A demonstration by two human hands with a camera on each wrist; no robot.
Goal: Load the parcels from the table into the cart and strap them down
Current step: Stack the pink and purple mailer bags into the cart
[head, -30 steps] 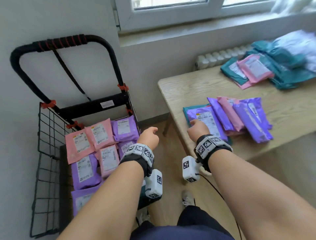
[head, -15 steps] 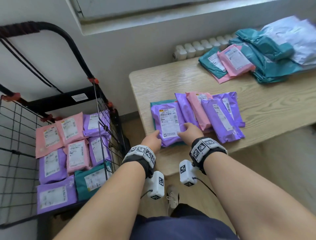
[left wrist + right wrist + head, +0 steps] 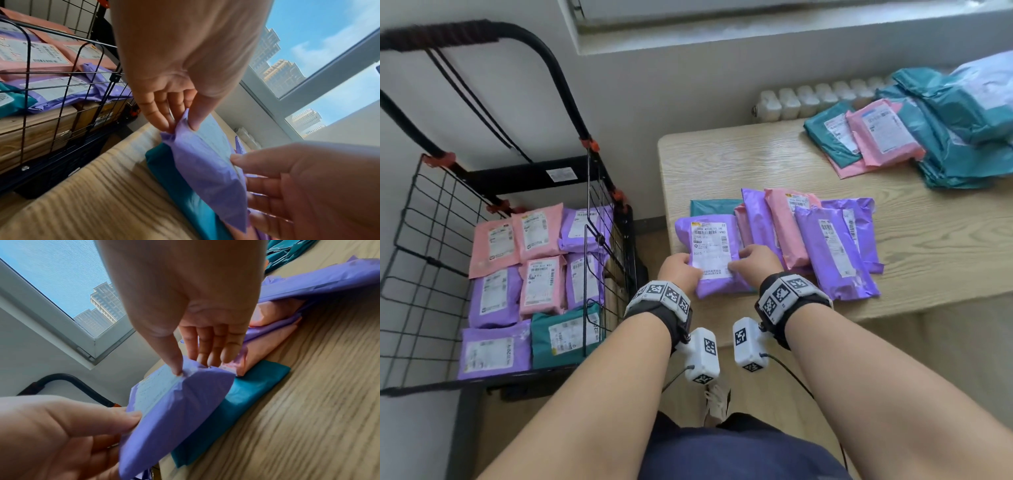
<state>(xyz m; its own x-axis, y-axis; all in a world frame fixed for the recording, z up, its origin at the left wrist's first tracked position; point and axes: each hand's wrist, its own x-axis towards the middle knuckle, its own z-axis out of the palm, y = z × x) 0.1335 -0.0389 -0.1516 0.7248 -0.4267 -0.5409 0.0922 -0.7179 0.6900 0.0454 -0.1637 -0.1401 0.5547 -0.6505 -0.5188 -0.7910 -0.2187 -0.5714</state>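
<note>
The cart [image 3: 424, 246], a black wire-sided basket with a tall looped handle, stands on the floor left of the wooden surface [image 3: 722, 164]. Its bed is covered by flat parcels lying label-up in three rows: two pink ones [image 3: 517, 236] and a purple one at the back, a pink one between two purple ones in the middle, and a purple one beside a teal parcel [image 3: 566, 337] at the front. On the surface near its front-left corner, both hands hold one purple parcel [image 3: 709, 253]. The left hand [image 3: 679, 272] pinches its left edge, thumb on top and fingers [image 3: 158, 113] tucked under; the right hand [image 3: 758, 262] grips its right edge the same way, thumb on the label and fingers [image 3: 213, 347] beneath. This parcel lies over a teal one [image 3: 712, 207], its near edge raised. Just to its right a fan of pink and purple parcels [image 3: 825, 240] overlaps. Well apart, at the far right of the surface, sits a heap of teal, pink and pale parcels [image 3: 941, 137].
</note>
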